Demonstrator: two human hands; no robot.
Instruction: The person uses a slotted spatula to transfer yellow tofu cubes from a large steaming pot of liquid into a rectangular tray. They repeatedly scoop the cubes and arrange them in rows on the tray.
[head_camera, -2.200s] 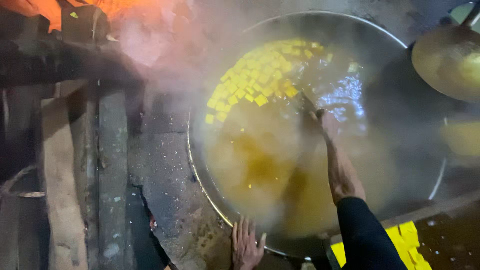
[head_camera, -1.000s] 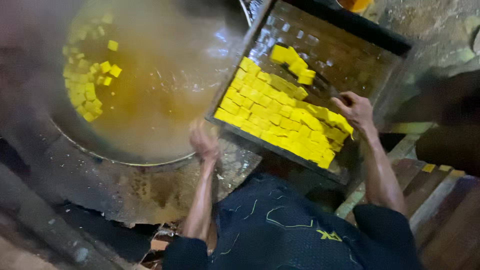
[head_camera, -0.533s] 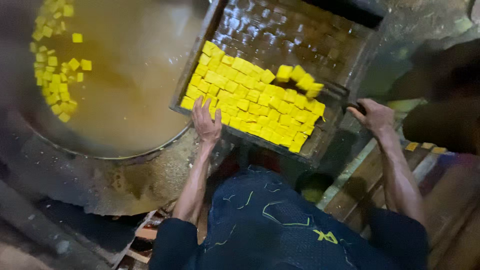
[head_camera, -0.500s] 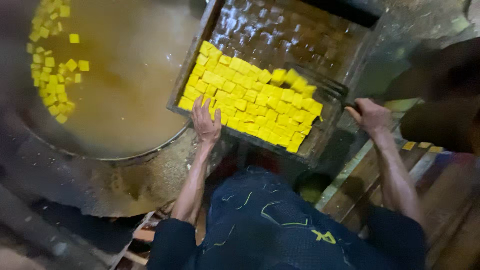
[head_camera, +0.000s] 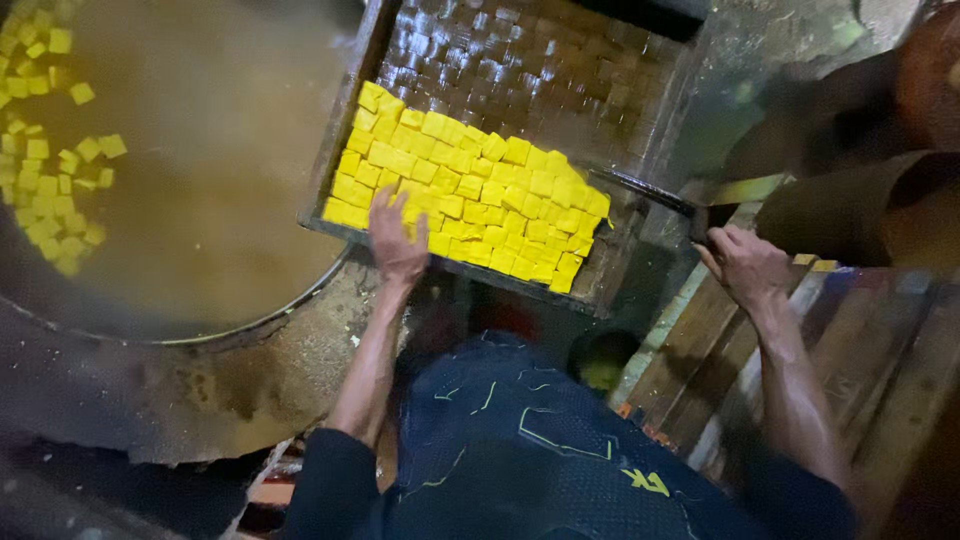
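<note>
A wire-mesh tray lies tilted with its left end over the rim of a large wok. Rows of yellow cubes cover the tray's near half. My left hand lies flat, fingers apart, on the near edge of the cubes. My right hand is at the tray's right corner, closed around the handle of a thin dark tool that reaches over the tray's edge.
The wok holds murky brown liquid with loose yellow cubes floating at its far left. Wooden planks lie under my right arm. A dark rounded vessel stands at the right. My dark shirt fills the bottom.
The view swung from the wok to the tray. My left hand moved onto the cubes, and the loose heap at the tray's far side is now levelled into rows.
</note>
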